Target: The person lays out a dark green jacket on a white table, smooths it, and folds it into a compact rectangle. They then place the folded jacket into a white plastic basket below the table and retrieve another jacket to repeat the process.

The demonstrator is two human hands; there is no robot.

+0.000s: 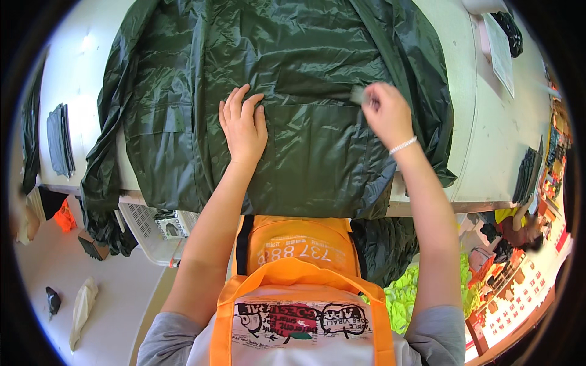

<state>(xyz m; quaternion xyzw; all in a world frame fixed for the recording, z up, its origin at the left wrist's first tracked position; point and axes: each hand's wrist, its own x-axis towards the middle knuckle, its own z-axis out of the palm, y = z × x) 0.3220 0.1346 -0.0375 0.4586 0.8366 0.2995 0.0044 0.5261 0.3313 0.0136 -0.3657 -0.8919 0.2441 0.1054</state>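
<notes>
A dark green, shiny rain jacket lies spread over the white table, its sleeves at both sides and its lower edge hanging over the table's front. My left hand rests flat on the jacket's middle, fingers apart. To its right, my right hand is closed at the right end of a pocket flap. Its fingers pinch a small pale grey thing, too blurred to tell its kind. A white beaded bracelet circles the right wrist.
Folded dark garments lie on the table at the left and right. A white plastic basket stands below the front edge. Bright yellow-green cloth is heaped at lower right. Another person is at far right.
</notes>
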